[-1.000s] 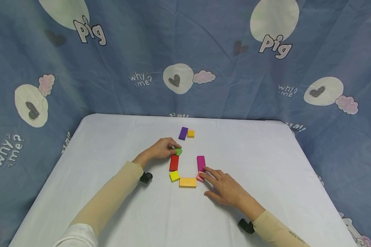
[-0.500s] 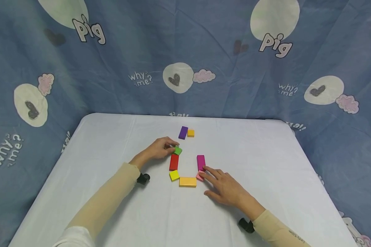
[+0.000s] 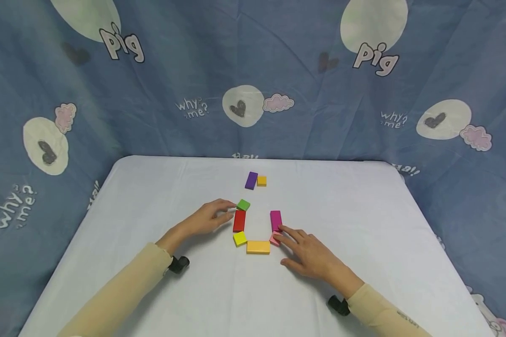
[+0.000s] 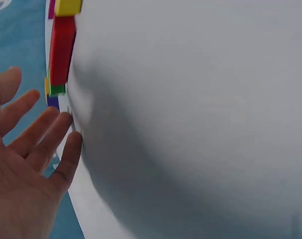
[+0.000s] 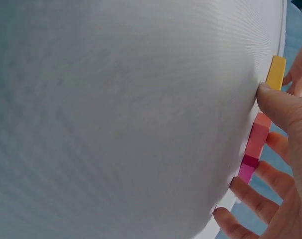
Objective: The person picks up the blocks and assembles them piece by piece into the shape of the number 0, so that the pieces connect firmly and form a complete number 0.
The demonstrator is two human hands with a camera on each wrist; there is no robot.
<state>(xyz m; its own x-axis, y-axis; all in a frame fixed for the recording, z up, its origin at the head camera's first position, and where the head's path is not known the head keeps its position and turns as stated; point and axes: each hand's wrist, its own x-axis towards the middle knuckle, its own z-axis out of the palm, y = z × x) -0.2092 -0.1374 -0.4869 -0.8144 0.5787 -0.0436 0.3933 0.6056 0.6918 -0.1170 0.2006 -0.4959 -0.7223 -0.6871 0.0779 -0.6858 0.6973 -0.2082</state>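
Note:
My left hand [image 3: 208, 218] hovers just left of the green block [image 3: 243, 205] and the red block [image 3: 239, 221], fingers spread and holding nothing. The left wrist view shows its palm apart from the red block [image 4: 63, 50]. The green block sits at the far end of the red one, turned at an angle. My right hand [image 3: 314, 257] rests at the pink block [image 3: 275, 239], its loosely bent fingertips touching it and the near end of the magenta block [image 3: 276, 220]. In the right wrist view its thumb [image 5: 276, 102] stays apart from the pink block [image 5: 257, 137].
A yellow block [image 3: 240, 239] and an orange block [image 3: 258, 247] close the near side of the U-shaped row. Farther back lie a purple block [image 3: 251, 180] and a small orange-yellow block [image 3: 262, 181], side by side. A patterned blue cloth [image 3: 253, 61] hangs behind the white table [image 3: 341, 196].
My left hand has let go of the green block and drawn back to the left and nearer. The green block stays, turned at an angle. My right hand has hardly moved.

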